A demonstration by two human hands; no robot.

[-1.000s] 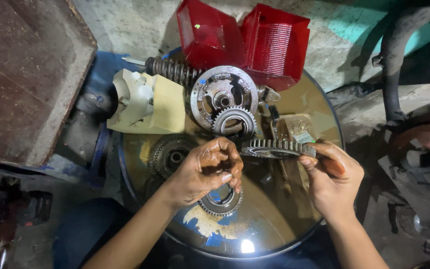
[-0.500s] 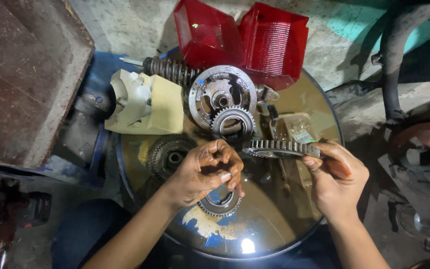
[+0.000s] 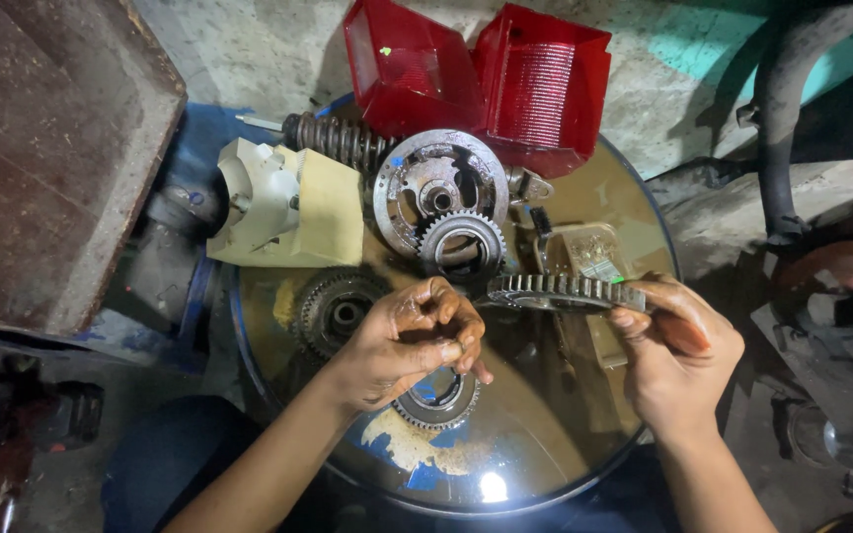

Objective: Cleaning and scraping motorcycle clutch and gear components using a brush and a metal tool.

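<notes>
So the big toothed gear [image 3: 557,292] is up off the drum lid, held edge-on by the right hand [image 3: 678,360], fingers pinched on its right end with the teeth facing the camera. The left hand [image 3: 409,341] is just beside the gear's left end, fingers curled in tight together. It looks like it's pinching something small, but honestly I can't tell what, or whether it's actually touching the gear.

Right under the left hand there's a smaller ring gear [image 3: 436,400] lying flat on the round metal drum lid [image 3: 505,464], half hidden by the fingers. Just left of that hand sits a dark greasy sprocket cluster [image 3: 336,311]. Above both hands is a small gear [image 3: 461,242] resting against a round steel plate with cutouts [image 3: 417,183]. Further up-left is a cream plastic housing [image 3: 293,202], with a coil spring [image 3: 338,141] behind it. Past all that, two red tail-light lenses [image 3: 476,74] lean at the far edge. Well to the left is a rusty brown metal slab [image 3: 41,148].
</notes>
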